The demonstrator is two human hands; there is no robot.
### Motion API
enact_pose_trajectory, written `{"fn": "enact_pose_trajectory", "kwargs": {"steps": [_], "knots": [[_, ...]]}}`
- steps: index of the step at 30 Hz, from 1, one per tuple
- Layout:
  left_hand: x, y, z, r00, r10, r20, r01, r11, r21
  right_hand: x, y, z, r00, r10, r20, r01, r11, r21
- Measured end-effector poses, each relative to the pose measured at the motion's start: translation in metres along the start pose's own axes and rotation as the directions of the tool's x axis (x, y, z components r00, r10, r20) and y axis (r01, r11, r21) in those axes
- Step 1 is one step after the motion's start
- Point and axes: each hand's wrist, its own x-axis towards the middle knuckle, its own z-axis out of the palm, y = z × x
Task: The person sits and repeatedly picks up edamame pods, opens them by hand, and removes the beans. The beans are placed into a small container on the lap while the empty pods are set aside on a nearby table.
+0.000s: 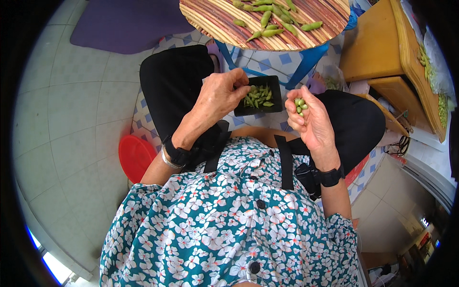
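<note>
My left hand [224,89] hovers over the left edge of a black rectangular tray [258,112], thumb and fingers curled toward each other. Whether anything is between those fingertips is hidden. Green bean pods [259,95] lie in the tray, some apparently split. To the tray's right, my right hand [312,120] is turned palm inward and cupped around several shelled green beans [300,105]. Beyond the tray, more whole green pods [271,32] are scattered over a round striped stool top [215,25].
Blue stool legs [310,64] stand behind the tray. At right is a wooden cabinet [373,43] with pods [426,64], shelled beans [443,107] and clear plastic on top. A red basin [136,158] sits at left on the floor; a purple surface [122,25] is at upper left.
</note>
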Motion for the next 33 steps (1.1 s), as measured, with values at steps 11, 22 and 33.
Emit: {"fn": "enact_pose_trajectory", "kwargs": {"steps": [11,22,33], "knots": [[0.032,0.047,-0.032,0.817,0.402,-0.414,-0.325,0.913,0.245,-0.006,-0.017,0.028,0.992,0.049,0.114,-0.059,0.994,0.088],[0.066,0.047,-0.025,0.768,0.556,-0.318,-0.355,0.783,0.510,-0.009,-0.015,0.038,0.996,0.032,0.084,-0.032,0.999,-0.003],[0.014,0.057,-0.024,0.920,0.268,-0.288,-0.340,0.909,-0.242,-0.012,-0.014,0.055,0.991,-0.026,0.131,0.049,0.982,-0.181]]}}
